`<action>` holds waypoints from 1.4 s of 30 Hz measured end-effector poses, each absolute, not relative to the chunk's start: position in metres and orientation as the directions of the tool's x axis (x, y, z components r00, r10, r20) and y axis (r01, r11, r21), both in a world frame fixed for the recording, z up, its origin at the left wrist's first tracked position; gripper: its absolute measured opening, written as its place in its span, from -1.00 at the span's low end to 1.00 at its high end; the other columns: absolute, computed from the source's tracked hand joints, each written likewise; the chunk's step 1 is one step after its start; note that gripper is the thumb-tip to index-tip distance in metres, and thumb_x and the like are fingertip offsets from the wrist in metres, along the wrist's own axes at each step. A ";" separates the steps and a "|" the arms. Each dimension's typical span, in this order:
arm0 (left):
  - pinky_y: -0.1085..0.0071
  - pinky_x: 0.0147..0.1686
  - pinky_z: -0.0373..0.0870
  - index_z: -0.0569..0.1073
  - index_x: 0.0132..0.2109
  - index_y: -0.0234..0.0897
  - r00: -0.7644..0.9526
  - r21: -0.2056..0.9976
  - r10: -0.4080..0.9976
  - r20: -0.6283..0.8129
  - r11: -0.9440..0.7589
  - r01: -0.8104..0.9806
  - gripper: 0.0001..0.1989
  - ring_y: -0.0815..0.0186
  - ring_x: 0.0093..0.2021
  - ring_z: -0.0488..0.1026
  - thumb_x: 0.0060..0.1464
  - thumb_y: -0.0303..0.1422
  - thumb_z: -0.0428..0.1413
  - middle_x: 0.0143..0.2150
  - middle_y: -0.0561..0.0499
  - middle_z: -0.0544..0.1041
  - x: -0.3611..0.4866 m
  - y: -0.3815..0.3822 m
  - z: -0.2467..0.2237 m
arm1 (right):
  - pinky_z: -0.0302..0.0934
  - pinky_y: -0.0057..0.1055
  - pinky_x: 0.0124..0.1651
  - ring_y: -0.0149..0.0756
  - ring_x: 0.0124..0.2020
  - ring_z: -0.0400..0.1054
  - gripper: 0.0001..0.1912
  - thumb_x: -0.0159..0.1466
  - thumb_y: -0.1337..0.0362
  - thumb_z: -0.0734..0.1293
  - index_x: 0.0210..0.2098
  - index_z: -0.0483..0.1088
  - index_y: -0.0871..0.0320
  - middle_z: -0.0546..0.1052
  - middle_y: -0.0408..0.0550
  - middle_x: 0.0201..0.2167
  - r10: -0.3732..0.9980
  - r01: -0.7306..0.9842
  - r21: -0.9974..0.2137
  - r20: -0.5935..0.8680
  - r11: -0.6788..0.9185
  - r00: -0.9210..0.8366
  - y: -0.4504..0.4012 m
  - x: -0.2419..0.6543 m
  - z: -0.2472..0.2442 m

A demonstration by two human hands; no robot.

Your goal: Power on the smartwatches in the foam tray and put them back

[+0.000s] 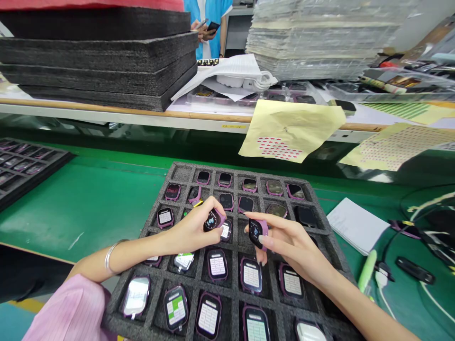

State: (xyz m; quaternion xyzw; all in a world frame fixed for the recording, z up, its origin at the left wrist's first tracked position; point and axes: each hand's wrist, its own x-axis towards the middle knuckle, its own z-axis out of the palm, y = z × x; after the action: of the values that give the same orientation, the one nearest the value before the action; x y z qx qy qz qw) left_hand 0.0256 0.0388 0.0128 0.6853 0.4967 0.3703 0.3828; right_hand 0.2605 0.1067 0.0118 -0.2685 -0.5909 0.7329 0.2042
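My left hand is closed around a purple smartwatch case with a lit watch face, above the middle of a black foam tray. Just to the right, my right hand pinches a second purple smartwatch case between thumb and fingers, its lit screen turned toward the left. Beneath both hands the tray's square compartments hold several more purple watch cases. Nearer ones, such as this watch, show white grids on their screens; the far rows, including this watch, have dark screens. My forearms and hands hide some compartments.
Another foam tray of watches lies at the left on the green bench. White paper, a green pen and cables sit at the right. A shelf behind bears stacked black foam and clear plastic trays. A person stands beyond.
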 end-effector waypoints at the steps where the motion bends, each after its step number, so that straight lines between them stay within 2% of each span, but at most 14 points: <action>1: 0.40 -0.22 0.25 0.22 -0.21 -0.22 0.240 0.890 0.963 0.122 -0.213 0.403 -0.80 0.33 -0.25 0.28 0.01 -0.55 0.02 -0.25 0.05 0.32 0.025 0.039 0.012 | 0.34 -0.37 -0.43 -0.29 -0.52 0.44 -0.47 0.24 0.24 0.40 0.17 0.32 0.19 0.52 -0.05 -0.47 0.616 0.023 -0.976 -0.154 -0.216 -0.772 0.107 0.261 0.012; 8: 0.34 -0.16 0.25 0.22 -0.16 -0.22 0.213 0.881 0.967 0.139 -0.219 0.419 -0.80 0.30 -0.21 0.28 0.05 -0.49 0.04 -0.21 0.02 0.33 0.025 0.041 0.011 | 0.35 -0.36 -0.43 -0.29 -0.51 0.43 -0.40 0.23 0.21 0.41 0.22 0.27 0.17 0.52 -0.03 -0.41 0.622 0.033 -0.977 -0.161 -0.212 -0.767 0.107 0.261 0.011; 13: 0.40 -0.24 0.23 0.22 -0.21 -0.22 0.204 0.891 0.970 0.136 -0.209 0.403 -0.78 0.34 -0.27 0.26 0.00 -0.56 0.02 -0.27 0.07 0.30 0.025 0.039 0.012 | 0.34 -0.37 -0.43 -0.31 -0.52 0.42 -0.46 0.23 0.23 0.41 0.18 0.31 0.17 0.52 -0.05 -0.45 0.620 0.025 -0.977 -0.154 -0.212 -0.770 0.106 0.261 0.012; 17: 0.42 -0.25 0.23 0.22 -0.17 -0.22 0.173 0.907 0.972 0.161 -0.214 0.362 -0.77 0.35 -0.26 0.27 0.02 -0.53 0.04 -0.25 0.06 0.30 0.025 0.038 0.013 | 0.34 -0.37 -0.43 -0.31 -0.52 0.42 -0.50 0.24 0.24 0.41 0.15 0.35 0.14 0.53 -0.04 -0.42 0.636 0.001 -0.979 -0.132 -0.202 -0.761 0.105 0.263 0.015; 23: 0.40 -0.23 0.25 0.23 -0.21 -0.22 0.174 0.901 0.975 0.139 -0.198 0.386 -0.79 0.35 -0.27 0.29 0.01 -0.53 0.05 -0.26 0.06 0.31 0.024 0.038 0.013 | 0.36 -0.34 -0.43 -0.28 -0.53 0.43 -0.46 0.23 0.20 0.41 0.18 0.32 0.17 0.52 -0.04 -0.44 0.623 0.037 -0.977 -0.162 -0.210 -0.765 0.105 0.263 0.015; 25: 0.41 -0.30 0.29 0.22 -0.13 -0.21 0.184 0.944 0.981 0.057 -0.112 0.309 -0.76 0.38 -0.32 0.31 0.05 -0.47 0.07 -0.20 0.05 0.31 0.025 0.038 0.011 | 0.37 -0.33 -0.43 -0.27 -0.52 0.44 -0.42 0.24 0.18 0.40 0.21 0.27 0.16 0.51 -0.03 -0.42 0.620 0.026 -0.975 -0.161 -0.221 -0.768 0.105 0.261 0.014; 27: 0.41 -0.38 0.33 0.17 0.01 -0.17 0.252 0.990 0.966 -0.059 0.023 0.140 -0.64 0.43 -0.40 0.34 0.08 -0.39 0.09 -0.15 0.03 0.32 0.027 0.039 0.008 | 0.38 -0.34 -0.45 -0.27 -0.52 0.44 -0.41 0.24 0.18 0.39 0.22 0.25 0.13 0.51 -0.02 -0.37 0.612 -0.005 -0.971 -0.146 -0.238 -0.777 0.105 0.258 0.014; 29: 0.39 -0.41 0.36 0.11 0.11 -0.18 0.321 0.985 0.935 -0.149 0.169 -0.035 -0.54 0.41 -0.43 0.38 0.10 -0.35 0.08 -0.18 0.01 0.36 0.030 0.040 0.007 | 0.37 -0.36 -0.48 -0.30 -0.52 0.44 -0.44 0.24 0.19 0.39 0.20 0.27 0.11 0.51 0.01 -0.28 0.601 -0.033 -0.965 -0.135 -0.260 -0.788 0.105 0.256 0.014; 33: 0.32 -0.30 0.40 0.26 0.03 -0.27 0.298 0.904 0.924 -0.238 0.323 -0.280 -0.64 0.29 -0.25 0.45 0.05 -0.40 0.07 -0.26 -0.01 0.43 0.034 0.043 0.008 | 0.34 -0.45 -0.53 -0.35 -0.50 0.43 -0.51 0.24 0.23 0.39 0.14 0.29 0.13 0.49 0.07 -0.18 0.587 -0.058 -0.959 -0.122 -0.278 -0.801 0.105 0.255 0.011; 36: 0.29 -0.24 0.43 0.31 -0.03 -0.26 0.275 0.865 0.927 -0.253 0.345 -0.364 -0.66 0.25 -0.18 0.47 0.01 -0.47 0.09 -0.21 -0.04 0.47 0.035 0.043 0.010 | 0.36 -0.44 -0.51 -0.33 -0.47 0.46 -0.51 0.23 0.25 0.40 0.12 0.26 0.13 0.49 0.10 -0.13 0.589 -0.065 -0.959 -0.116 -0.277 -0.800 0.105 0.255 0.008; 42: 0.22 -0.12 0.44 0.32 -0.05 -0.25 0.302 0.849 0.919 -0.252 0.360 -0.387 -0.65 0.27 -0.12 0.46 -0.03 -0.58 0.06 -0.13 -0.05 0.49 0.035 0.040 0.008 | 0.44 -0.33 -0.42 -0.19 -0.38 0.54 -0.54 0.26 0.28 0.38 0.11 0.22 0.16 0.50 0.18 -0.06 0.570 -0.087 -0.951 -0.104 -0.298 -0.815 0.104 0.254 0.004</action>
State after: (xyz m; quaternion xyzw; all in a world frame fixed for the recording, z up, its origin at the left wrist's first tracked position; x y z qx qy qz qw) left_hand 0.0350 0.0395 0.0080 0.3456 0.3854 0.4478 0.7290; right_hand 0.2541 0.1037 0.0043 -0.2181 -0.5533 0.7755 0.2120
